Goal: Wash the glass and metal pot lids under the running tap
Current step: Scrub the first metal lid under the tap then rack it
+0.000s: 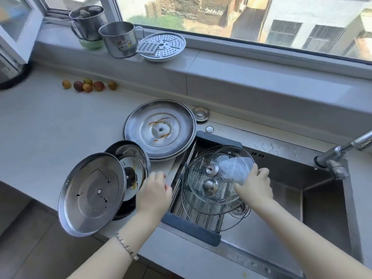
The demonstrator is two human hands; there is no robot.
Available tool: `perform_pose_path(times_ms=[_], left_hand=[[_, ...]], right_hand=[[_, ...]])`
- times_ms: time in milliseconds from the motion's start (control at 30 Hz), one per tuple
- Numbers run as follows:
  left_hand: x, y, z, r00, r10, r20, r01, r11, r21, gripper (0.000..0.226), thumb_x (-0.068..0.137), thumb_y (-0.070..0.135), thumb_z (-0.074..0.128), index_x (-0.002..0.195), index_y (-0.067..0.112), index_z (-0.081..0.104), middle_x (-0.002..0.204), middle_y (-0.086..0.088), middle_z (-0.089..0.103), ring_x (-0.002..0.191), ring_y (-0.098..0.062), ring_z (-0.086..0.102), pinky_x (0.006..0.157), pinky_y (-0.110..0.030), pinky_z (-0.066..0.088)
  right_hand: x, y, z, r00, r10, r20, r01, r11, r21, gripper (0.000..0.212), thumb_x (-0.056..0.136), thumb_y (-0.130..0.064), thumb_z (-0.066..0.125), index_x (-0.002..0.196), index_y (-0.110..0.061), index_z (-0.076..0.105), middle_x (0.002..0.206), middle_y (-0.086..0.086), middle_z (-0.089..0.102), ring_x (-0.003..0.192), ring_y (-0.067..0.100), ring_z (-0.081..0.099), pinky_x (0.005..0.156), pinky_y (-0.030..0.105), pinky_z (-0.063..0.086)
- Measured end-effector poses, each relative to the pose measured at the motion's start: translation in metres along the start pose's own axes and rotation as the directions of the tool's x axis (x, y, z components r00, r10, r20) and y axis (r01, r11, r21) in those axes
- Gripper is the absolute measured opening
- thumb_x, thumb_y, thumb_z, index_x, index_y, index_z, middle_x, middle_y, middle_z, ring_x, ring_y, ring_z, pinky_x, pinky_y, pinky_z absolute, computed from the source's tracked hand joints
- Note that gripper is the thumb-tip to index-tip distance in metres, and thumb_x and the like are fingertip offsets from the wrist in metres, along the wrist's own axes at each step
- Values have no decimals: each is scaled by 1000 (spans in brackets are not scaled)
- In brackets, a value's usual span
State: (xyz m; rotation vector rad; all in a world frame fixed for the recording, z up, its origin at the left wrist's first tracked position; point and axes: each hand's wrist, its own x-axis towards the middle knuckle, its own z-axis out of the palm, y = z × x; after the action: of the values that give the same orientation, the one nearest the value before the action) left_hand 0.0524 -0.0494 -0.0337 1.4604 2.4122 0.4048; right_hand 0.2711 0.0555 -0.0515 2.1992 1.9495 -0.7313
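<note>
My right hand [254, 183] grips the right rim of a glass lid [231, 158] and holds it tilted over the sink rack. Under it a second glass lid [201, 216] lies on the rack, its metal knob showing through. My left hand [154, 191] hovers at the counter's edge beside a small metal lid [132, 158]; I cannot tell whether it touches it. In front of that, a medium metal lid [90, 195] leans underside up over the counter's edge. A large stained metal lid [160, 128] lies flat behind them. The tap [340, 152] stands at the right; no water is visible.
The steel sink [291, 198] holds a dark-framed drain rack [191, 228] at its left. Several small fruits [88, 85] lie on the counter. Two metal mugs [118, 39] and a perforated steamer plate [162, 46] stand on the window sill. A small metal cap [200, 113] sits behind the sink.
</note>
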Motion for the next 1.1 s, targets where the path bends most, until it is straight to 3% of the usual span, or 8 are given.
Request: perform_pose_path(times_ms=[67,200,367,533,633,700,833,1100], left_hand=[[13,-17,-15,990,5,-141,29,970,241,31,77,14,67,102,1,53,95,-18,57,87,-37,60,61,-39,49],[34,-52,-35,929,-368,32,316,836,448,44,89,29,52,123,5,38,123,-16,48,112,-33,51,81,-39,49],[32,-77,-24,922,-356,150,193,761,619,26,88,8,45,110,14,58,111,-6,64,102,-25,62,74,-29,45],[31,-77,-27,942,-334,40,279,842,462,25,91,18,47,113,7,50,113,-13,61,104,-32,59,79,-34,47],[30,-89,-24,861,-508,-30,497,826,266,69,81,39,66,126,1,30,128,-22,40,112,-40,49,83,-41,48],[29,-95,-19,816,-578,10,568,806,167,68,80,39,66,126,2,32,129,-23,39,111,-42,50,84,-42,47],[28,-94,-10,925,-376,57,334,876,349,25,92,23,47,112,8,50,117,-14,56,107,-33,54,82,-36,44],[27,-83,-29,978,-198,-59,207,932,296,5,84,11,47,87,8,50,96,-14,62,90,-35,59,64,-31,36]], right_hand=[[-5,-9,-5,990,-138,20,138,990,-2,55,88,-34,53,133,-10,33,131,12,29,118,29,38,90,38,41],[-20,-21,-4,945,-301,132,296,954,53,45,90,-34,48,131,-15,44,132,8,39,111,25,51,87,33,44],[-35,-19,5,901,-379,212,379,924,40,34,92,-32,47,123,-19,53,123,7,50,98,20,57,81,29,43],[-40,-15,10,880,-427,209,422,904,72,29,91,-27,48,117,-18,58,114,6,55,96,20,57,84,30,44],[-43,-15,13,875,-439,207,431,898,82,29,92,-27,47,118,-19,58,113,4,54,91,18,58,84,30,45],[-44,-15,16,867,-448,218,439,894,88,29,92,-27,46,118,-19,58,114,3,54,93,16,57,85,28,45],[-44,-17,21,854,-460,243,452,887,90,29,92,-26,46,117,-19,59,115,3,56,93,14,54,86,26,44],[-44,-20,17,846,-492,205,462,869,177,26,92,-23,46,112,-19,62,110,1,60,98,13,56,88,27,46]])
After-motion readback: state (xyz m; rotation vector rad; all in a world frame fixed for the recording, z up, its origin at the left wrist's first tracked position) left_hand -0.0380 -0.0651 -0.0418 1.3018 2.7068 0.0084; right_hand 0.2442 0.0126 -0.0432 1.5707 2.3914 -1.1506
